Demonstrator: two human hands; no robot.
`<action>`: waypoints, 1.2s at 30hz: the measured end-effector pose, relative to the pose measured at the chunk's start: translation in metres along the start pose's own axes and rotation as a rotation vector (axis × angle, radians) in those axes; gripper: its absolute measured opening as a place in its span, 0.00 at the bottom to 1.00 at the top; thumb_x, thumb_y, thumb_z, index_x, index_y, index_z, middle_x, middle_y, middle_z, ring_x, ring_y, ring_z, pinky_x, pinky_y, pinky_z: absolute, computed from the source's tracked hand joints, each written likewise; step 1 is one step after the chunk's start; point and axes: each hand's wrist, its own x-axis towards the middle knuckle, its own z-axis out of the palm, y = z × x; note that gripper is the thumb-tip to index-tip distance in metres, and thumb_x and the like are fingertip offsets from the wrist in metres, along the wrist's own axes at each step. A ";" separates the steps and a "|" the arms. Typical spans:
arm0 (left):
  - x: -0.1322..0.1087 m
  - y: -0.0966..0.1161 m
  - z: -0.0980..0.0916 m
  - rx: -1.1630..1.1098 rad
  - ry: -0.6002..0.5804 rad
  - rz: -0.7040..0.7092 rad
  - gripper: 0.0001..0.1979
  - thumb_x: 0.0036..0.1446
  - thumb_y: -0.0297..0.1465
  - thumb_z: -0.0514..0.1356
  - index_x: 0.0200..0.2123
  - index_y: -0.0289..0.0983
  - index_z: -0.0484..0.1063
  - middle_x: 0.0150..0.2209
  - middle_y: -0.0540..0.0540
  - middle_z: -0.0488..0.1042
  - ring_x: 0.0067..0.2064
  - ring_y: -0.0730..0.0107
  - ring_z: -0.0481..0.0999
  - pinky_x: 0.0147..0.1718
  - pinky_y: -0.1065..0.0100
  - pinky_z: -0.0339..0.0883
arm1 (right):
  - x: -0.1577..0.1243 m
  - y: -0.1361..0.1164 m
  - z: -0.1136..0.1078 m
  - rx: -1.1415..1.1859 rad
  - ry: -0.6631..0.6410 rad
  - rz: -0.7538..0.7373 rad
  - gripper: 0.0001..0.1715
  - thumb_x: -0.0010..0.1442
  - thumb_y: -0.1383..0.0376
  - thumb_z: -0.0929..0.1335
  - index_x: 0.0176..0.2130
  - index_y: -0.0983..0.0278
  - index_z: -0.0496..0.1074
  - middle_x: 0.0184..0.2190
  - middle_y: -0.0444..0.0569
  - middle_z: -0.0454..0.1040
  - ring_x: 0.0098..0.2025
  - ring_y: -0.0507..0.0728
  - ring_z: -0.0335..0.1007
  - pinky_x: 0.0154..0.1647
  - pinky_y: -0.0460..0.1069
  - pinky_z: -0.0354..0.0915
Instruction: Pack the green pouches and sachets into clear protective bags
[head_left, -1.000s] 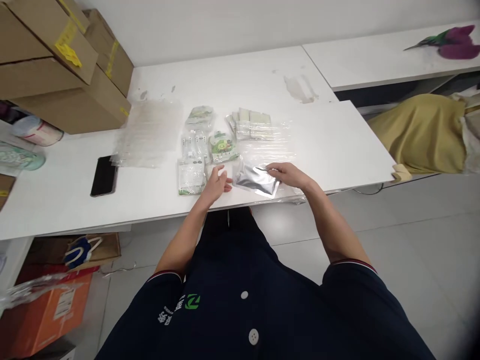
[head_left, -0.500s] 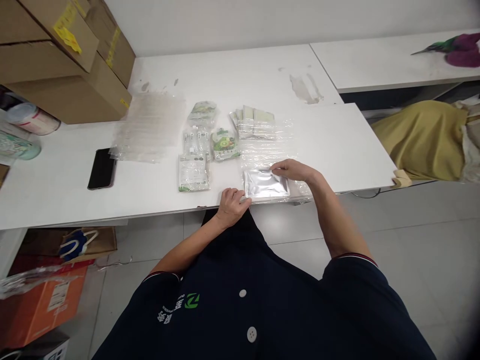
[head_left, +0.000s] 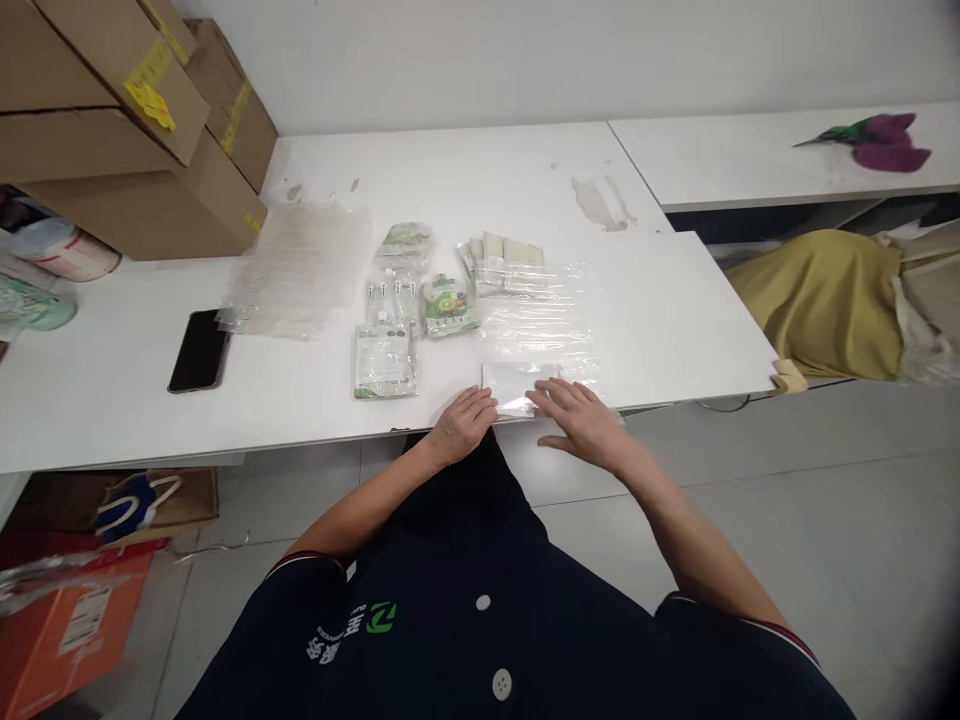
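Observation:
A flat, shiny silver pouch (head_left: 511,384) lies at the table's front edge, on the near end of a spread of clear plastic bags (head_left: 536,325). My left hand (head_left: 463,424) has its fingers together at the pouch's left edge, gripping the near-left corner; its thumb is mostly hidden. Over the pouch's right part lies my right hand (head_left: 579,422), fingers stretched and thumb apart, fingertips touching the surface. Whether the pouch is inside a bag, I cannot tell.
Beyond the bags is a fan of pale packets (head_left: 504,262). Left of it are kiwi-printed packs (head_left: 448,305), small tube-like packs (head_left: 391,300) and a wrapped packet (head_left: 385,360). Farther left lie more clear bags (head_left: 300,265), a phone (head_left: 199,350) and cardboard boxes (head_left: 150,210).
My right hand has let go of the pouch's far edge and come nearer, its fingers now spread on the right part. My left hand stays at the left edge. The view has shifted slightly.

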 end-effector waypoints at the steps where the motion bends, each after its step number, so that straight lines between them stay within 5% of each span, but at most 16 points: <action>1: 0.003 0.001 -0.002 -0.022 0.014 -0.007 0.08 0.67 0.27 0.52 0.40 0.35 0.72 0.42 0.40 0.80 0.53 0.61 0.79 0.55 0.55 0.72 | -0.004 -0.003 0.001 -0.040 0.022 0.028 0.26 0.66 0.60 0.65 0.62 0.58 0.66 0.62 0.56 0.67 0.65 0.68 0.61 0.62 0.67 0.61; 5: 0.018 0.007 -0.018 -0.072 0.058 -0.099 0.11 0.69 0.31 0.50 0.37 0.37 0.70 0.37 0.42 0.79 0.41 0.65 0.80 0.43 0.61 0.75 | 0.005 -0.003 -0.023 0.041 -0.003 0.064 0.24 0.71 0.64 0.56 0.59 0.57 0.70 0.59 0.51 0.72 0.61 0.63 0.67 0.59 0.62 0.66; 11: 0.057 -0.015 -0.032 -0.144 0.180 -0.408 0.13 0.70 0.37 0.49 0.36 0.38 0.67 0.28 0.51 0.72 0.26 0.74 0.70 0.27 0.71 0.62 | 0.071 0.029 -0.077 0.244 -0.292 0.109 0.21 0.69 0.56 0.58 0.47 0.57 0.75 0.41 0.47 0.80 0.40 0.59 0.74 0.42 0.53 0.67; 15: 0.083 -0.047 -0.020 -0.115 0.146 -0.571 0.10 0.69 0.34 0.50 0.39 0.37 0.68 0.24 0.52 0.69 0.25 0.72 0.68 0.27 0.70 0.59 | 0.119 0.054 -0.070 0.297 -0.405 0.162 0.18 0.66 0.57 0.60 0.28 0.61 0.70 0.25 0.45 0.70 0.29 0.55 0.64 0.32 0.50 0.59; 19: 0.078 -0.051 -0.010 0.112 0.125 -0.468 0.12 0.68 0.28 0.49 0.47 0.34 0.70 0.38 0.39 0.75 0.41 0.59 0.76 0.40 0.60 0.67 | 0.138 0.066 -0.044 0.200 -0.449 0.198 0.15 0.64 0.63 0.62 0.25 0.62 0.66 0.26 0.45 0.68 0.29 0.54 0.62 0.32 0.49 0.57; 22: 0.058 -0.039 -0.009 0.175 -0.009 -0.192 0.13 0.67 0.33 0.53 0.50 0.35 0.70 0.52 0.34 0.73 0.57 0.51 0.72 0.53 0.51 0.66 | 0.134 0.057 -0.028 0.050 -0.350 0.195 0.11 0.64 0.63 0.63 0.33 0.63 0.72 0.34 0.51 0.73 0.34 0.56 0.66 0.36 0.50 0.61; 25: 0.045 -0.034 -0.010 0.160 -0.240 -0.019 0.25 0.63 0.41 0.59 0.58 0.34 0.64 0.60 0.31 0.67 0.63 0.48 0.67 0.59 0.49 0.65 | 0.121 0.040 -0.016 -0.207 -0.067 0.200 0.12 0.64 0.65 0.63 0.42 0.65 0.75 0.43 0.60 0.73 0.44 0.64 0.68 0.43 0.56 0.63; 27: 0.044 -0.036 -0.009 0.175 -0.308 0.011 0.25 0.63 0.37 0.58 0.59 0.30 0.62 0.60 0.28 0.67 0.63 0.48 0.67 0.61 0.51 0.63 | 0.106 0.030 -0.009 -0.278 0.066 0.127 0.14 0.65 0.65 0.63 0.45 0.65 0.75 0.45 0.63 0.74 0.48 0.67 0.66 0.46 0.59 0.63; 31: 0.052 -0.041 -0.003 0.274 -0.370 0.083 0.20 0.65 0.20 0.46 0.59 0.25 0.63 0.56 0.28 0.71 0.62 0.53 0.70 0.61 0.54 0.64 | 0.067 0.023 -0.005 -0.177 0.116 0.031 0.26 0.66 0.53 0.65 0.56 0.66 0.69 0.53 0.63 0.71 0.54 0.68 0.66 0.52 0.61 0.64; 33: 0.055 -0.040 0.000 0.302 -0.379 0.079 0.22 0.64 0.17 0.43 0.58 0.25 0.64 0.56 0.26 0.72 0.60 0.52 0.72 0.58 0.53 0.66 | 0.049 0.022 -0.005 -0.213 0.145 0.011 0.35 0.63 0.49 0.67 0.61 0.65 0.64 0.61 0.64 0.65 0.62 0.71 0.60 0.59 0.65 0.59; 36: 0.059 -0.036 0.001 0.305 -0.373 0.042 0.21 0.63 0.17 0.44 0.55 0.24 0.66 0.55 0.23 0.72 0.58 0.50 0.74 0.55 0.52 0.68 | 0.037 0.020 -0.005 -0.309 0.129 -0.029 0.33 0.64 0.53 0.66 0.63 0.64 0.62 0.64 0.62 0.62 0.67 0.72 0.53 0.67 0.69 0.48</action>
